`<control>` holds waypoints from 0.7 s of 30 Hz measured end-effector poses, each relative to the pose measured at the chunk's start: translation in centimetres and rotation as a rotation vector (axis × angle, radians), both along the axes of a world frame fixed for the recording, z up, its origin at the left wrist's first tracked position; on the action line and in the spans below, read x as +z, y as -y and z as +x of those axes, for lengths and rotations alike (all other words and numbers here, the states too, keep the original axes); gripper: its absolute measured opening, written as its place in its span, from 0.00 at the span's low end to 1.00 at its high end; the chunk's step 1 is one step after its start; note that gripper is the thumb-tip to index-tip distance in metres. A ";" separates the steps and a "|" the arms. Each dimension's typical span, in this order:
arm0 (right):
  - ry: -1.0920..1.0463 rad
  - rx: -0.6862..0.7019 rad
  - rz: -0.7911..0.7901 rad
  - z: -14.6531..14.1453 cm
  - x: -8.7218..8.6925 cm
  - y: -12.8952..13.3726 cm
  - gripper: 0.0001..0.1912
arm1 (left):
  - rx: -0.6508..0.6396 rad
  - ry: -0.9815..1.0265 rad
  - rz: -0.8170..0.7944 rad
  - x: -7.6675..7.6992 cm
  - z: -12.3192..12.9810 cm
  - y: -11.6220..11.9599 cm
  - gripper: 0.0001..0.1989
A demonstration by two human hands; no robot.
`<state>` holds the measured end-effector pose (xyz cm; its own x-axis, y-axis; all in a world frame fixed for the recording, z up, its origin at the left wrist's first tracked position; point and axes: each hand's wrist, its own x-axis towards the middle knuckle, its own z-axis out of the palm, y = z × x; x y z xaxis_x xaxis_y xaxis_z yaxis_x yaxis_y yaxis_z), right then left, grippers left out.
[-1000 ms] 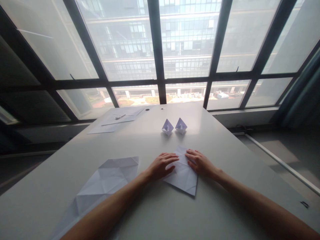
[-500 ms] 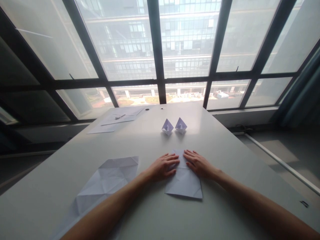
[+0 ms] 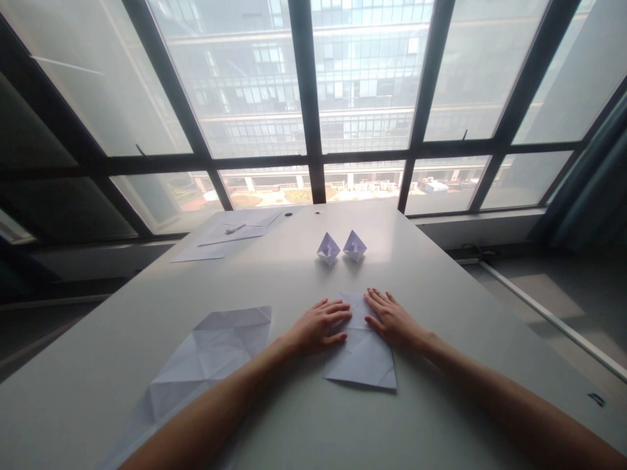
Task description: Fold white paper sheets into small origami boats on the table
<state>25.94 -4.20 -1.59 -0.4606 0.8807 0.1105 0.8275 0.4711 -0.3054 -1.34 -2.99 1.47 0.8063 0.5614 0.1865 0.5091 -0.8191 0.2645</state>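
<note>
A folded white paper (image 3: 362, 362) lies flat on the white table in front of me, with creases across it. My left hand (image 3: 323, 325) rests on its left edge, fingers spread and pointing right. On its upper right edge lies my right hand (image 3: 392, 320), palm down with the fingers apart. Neither hand grips anything. Beyond the hands two small folded paper shapes, one on the left (image 3: 328, 248) and one on the right (image 3: 354, 246), stand side by side. A larger creased sheet (image 3: 210, 349) is partly hidden under my left forearm.
Flat sheets (image 3: 200, 250) with a small white object (image 3: 236, 228) on them lie at the table's far left. The white table (image 3: 274, 281) reaches the window frames. A small dark item (image 3: 596, 399) is near its right edge.
My right hand has shifted slightly up and to the right, its fingers a little more spread, showing more of the paper. My left hand is nearly where it was.
</note>
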 end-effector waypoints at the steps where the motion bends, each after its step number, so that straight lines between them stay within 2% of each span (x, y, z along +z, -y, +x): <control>1: -0.003 0.013 0.001 0.0 0.1 0.1 0.35 | 0.008 -0.001 0.002 0.0 0.0 0.0 0.26; 9: -0.033 0.203 0.008 0.1 1.1 0.6 0.35 | 0.121 -0.016 0.019 -0.6 -0.1 -0.2 0.25; 16: -0.033 0.280 -0.055 0.4 1.5 0.6 0.37 | 0.384 0.003 0.038 -1.5 -0.1 -1.0 0.22; 21: -0.042 0.317 -0.078 0.5 2.1 0.8 0.39 | 0.418 -0.013 0.028 -1.6 -0.2 -1.1 0.22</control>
